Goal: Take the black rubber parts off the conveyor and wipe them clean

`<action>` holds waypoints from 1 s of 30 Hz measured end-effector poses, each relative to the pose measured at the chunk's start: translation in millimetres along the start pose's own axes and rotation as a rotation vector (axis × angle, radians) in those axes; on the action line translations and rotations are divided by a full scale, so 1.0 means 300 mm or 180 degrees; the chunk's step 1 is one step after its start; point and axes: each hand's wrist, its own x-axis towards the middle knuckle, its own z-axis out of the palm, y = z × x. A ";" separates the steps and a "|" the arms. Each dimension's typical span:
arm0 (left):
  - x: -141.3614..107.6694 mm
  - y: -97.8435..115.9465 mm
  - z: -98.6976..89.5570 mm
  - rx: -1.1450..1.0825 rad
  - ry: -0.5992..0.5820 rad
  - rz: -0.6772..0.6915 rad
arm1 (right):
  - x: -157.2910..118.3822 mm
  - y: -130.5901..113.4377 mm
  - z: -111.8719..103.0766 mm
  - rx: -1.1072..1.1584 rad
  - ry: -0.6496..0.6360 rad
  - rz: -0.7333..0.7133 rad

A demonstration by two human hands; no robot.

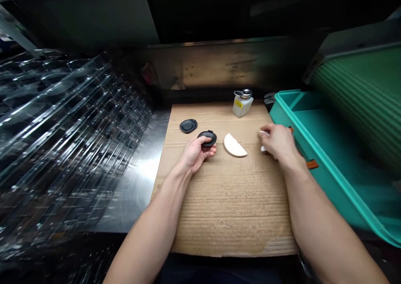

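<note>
My left hand [198, 153] is closed on a black oval plastic part [207, 138], thumb on top and fingers beneath. A similar black oval part [188, 125] lies flat on the cardboard sheet [232, 209], just beyond that hand. Between my hands rests a white half-moon pad [234, 145]. At the right edge of the cardboard, my right hand [278, 142] pinches a small white piece; only its ends stick out by the fingers, so its kind is unclear.
A white square bottle [242, 105] with a metal top and yellow label stands at the back. On the right is a teal bin [326, 163], with an orange-handled tool [312, 164] beside it and a green ribbed belt [363, 79] above. Stacked clear plastic trays [69, 142] fill the left.
</note>
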 end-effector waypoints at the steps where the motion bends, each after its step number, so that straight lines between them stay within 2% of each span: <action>1: -0.002 0.000 0.002 -0.0021 -0.0098 0.0027 | -0.001 -0.014 0.002 0.0387 -0.0033 -0.0159; 4: -0.005 -0.005 0.011 -0.0051 -0.0395 0.0066 | 0.028 -0.078 -0.022 0.1147 0.0204 -0.0450; 7: 0.001 -0.014 0.021 -0.0059 -0.0572 0.0068 | 0.134 -0.155 -0.096 0.0978 0.0737 -0.0684; 9: 0.006 -0.019 0.021 -0.0084 -0.0639 0.0107 | 0.235 -0.206 -0.145 0.0741 0.0891 -0.0813; 11: 0.010 -0.022 0.017 -0.0102 -0.0729 0.0162 | 0.330 -0.252 -0.170 0.0541 0.0741 -0.0866; 13: 0.013 -0.026 0.010 -0.0115 -0.0778 0.0182 | 0.398 -0.287 -0.166 0.0299 0.0397 -0.0854; 16: 0.015 -0.035 0.004 -0.0128 -0.0734 0.0100 | 0.449 -0.314 -0.143 -0.0086 -0.0069 -0.0810; 19: 0.016 -0.038 0.004 -0.0195 -0.0652 -0.0003 | 0.468 -0.317 -0.158 -0.0226 -0.0436 -0.0890; 22: 0.016 -0.027 0.003 -0.0428 -0.0588 0.0013 | 0.446 -0.312 -0.205 0.0041 -0.0414 -0.1077; 25: 0.014 -0.013 0.000 -0.0767 -0.0741 -0.0038 | 0.336 -0.321 -0.212 0.0700 -0.0210 -0.1332; 28: 0.015 -0.012 -0.003 -0.0973 -0.0914 -0.0158 | 0.152 -0.346 -0.143 0.1333 -0.0473 -0.1514; 30: 0.019 -0.022 -0.002 -0.0951 -0.0850 -0.0153 | 0.037 -0.363 -0.075 0.1501 -0.0641 -0.1507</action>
